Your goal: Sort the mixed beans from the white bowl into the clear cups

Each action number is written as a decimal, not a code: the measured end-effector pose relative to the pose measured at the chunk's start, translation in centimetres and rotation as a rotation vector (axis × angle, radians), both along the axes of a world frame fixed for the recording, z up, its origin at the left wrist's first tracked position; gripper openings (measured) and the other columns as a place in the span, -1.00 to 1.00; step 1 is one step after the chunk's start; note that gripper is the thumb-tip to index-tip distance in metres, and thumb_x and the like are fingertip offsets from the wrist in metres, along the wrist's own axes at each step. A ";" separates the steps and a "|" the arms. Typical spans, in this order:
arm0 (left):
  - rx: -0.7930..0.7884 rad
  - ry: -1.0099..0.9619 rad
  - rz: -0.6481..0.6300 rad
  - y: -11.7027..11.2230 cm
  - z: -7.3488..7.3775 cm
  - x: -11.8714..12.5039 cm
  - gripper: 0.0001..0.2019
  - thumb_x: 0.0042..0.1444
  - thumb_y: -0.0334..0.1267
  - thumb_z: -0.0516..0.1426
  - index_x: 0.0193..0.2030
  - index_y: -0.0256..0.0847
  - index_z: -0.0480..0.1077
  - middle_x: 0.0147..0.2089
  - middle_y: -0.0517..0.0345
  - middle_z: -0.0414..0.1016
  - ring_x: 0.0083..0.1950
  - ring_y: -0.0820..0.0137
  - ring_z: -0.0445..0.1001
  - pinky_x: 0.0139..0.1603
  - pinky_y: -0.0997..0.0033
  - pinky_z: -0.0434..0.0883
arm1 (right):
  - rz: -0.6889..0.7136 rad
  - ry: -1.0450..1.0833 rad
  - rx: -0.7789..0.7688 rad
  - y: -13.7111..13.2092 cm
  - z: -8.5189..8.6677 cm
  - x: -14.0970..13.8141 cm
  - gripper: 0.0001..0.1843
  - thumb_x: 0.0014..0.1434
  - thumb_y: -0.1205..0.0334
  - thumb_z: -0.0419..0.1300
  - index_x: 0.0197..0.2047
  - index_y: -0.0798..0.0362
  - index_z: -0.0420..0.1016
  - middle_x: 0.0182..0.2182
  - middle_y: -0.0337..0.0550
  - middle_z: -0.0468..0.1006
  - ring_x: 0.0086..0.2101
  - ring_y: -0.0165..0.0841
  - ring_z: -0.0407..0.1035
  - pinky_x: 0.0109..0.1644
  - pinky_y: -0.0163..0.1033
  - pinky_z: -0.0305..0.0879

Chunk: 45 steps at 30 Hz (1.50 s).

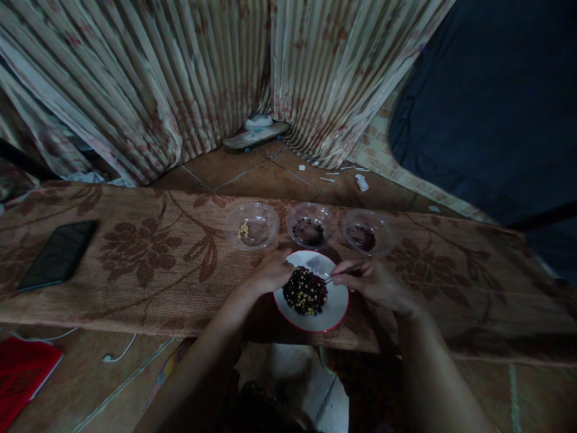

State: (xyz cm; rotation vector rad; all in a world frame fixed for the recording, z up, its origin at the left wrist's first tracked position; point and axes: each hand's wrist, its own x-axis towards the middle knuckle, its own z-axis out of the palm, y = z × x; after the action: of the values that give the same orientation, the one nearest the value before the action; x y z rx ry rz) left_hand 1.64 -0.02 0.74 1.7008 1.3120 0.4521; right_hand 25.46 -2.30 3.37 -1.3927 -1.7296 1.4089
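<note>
A white plate (337,307) with a red rim holds a mixed heap of dark and pale yellow beans (305,291). At the plate's upper left, my left hand (271,272) is closed on the rim, its fingertips partly hidden. My right hand (367,281) pinches thin metal tweezers (333,278) over the right side of the plate, their tips near the heap's edge. Behind the plate stand three clear plastic bowls: the left bowl (270,231) has a few pale beans, the middle bowl (311,209) black ones, the right bowl (383,231) dark red ones.
A brown floral cloth (180,300) covers the narrow table. On its left lies a dark phone (58,252). Beyond are striped curtains (216,72), a skateboard (256,137) and scraps on the tiled floor. A red item (24,376) and white earphones (108,358) are at lower left.
</note>
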 end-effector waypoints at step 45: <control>0.040 0.014 -0.006 0.3 -0.8 0.1 -0.70 0.06 -0.47 -0.04 -0.12 -0.21 0.40 -0.09 0.02 0.54 -0.12 0.28 0.49 -0.02 0.27 0.40 | -0.147 0.033 0.140 -0.2 0.1 0.5 -0.65 0.08 -0.07 0.28 -0.33 0.09 0.56 -0.42 -0.13 0.58 -0.39 -0.32 0.46 -0.27 -0.24 0.39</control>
State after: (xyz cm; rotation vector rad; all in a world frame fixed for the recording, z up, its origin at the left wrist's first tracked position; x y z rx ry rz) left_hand 1.76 0.25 -0.01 1.7429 1.3157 0.4668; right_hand 26.00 -2.49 3.46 -1.3821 -1.6364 1.2022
